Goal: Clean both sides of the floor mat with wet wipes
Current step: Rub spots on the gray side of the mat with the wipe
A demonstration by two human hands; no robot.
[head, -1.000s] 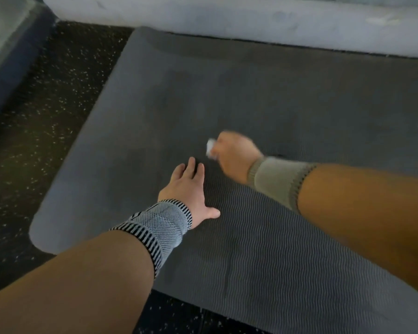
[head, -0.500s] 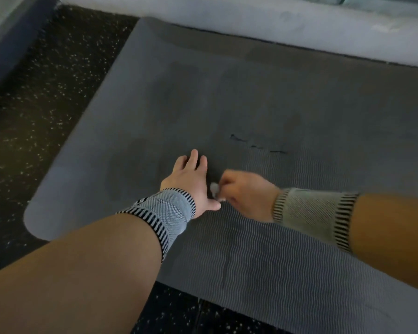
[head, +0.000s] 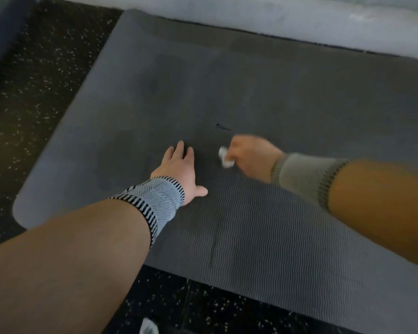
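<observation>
Upper face of floor mat under wipe, underside pending | right hand grip clenches wet wipe mid-mat | left hand grip flat, bracing near front edge

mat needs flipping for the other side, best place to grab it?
Probably the rounded near-left corner of the floor mat, approached from the speckled floor to its left. Its edge is exposed there, clear of the left hand pressing flat and the right hand holding the wet wipe.
</observation>
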